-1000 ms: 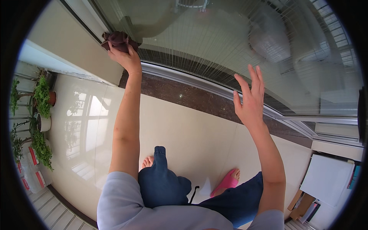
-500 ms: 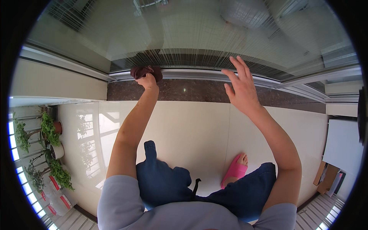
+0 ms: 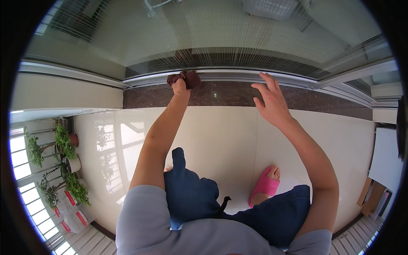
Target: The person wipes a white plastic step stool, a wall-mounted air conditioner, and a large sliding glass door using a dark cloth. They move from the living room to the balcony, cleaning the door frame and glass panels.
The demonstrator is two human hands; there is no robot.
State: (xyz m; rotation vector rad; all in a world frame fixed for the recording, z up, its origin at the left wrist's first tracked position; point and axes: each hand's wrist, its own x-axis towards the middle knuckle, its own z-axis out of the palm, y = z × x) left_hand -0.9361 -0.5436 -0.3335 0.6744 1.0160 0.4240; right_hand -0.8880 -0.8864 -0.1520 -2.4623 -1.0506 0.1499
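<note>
A crumpled dark maroon cloth is in my left hand, whose fingers are closed round it. The cloth lies against the silver metal frame at the foot of a large glass panel. My right hand hangs further right, over the dark stone sill, with its fingers apart and nothing in them. Its fingertips are close to the frame; whether they touch it I cannot tell.
Pale glossy tiles lie below the sill. Potted plants and white-and-red bags stand at the left by a barred window. On the right are a white panel and an open cardboard box. My foot wears a pink slipper.
My left hand has slid the cloth to the right along the frame. The right hand stays spread and sits slightly lower in the picture. The whole view has shifted a little.
</note>
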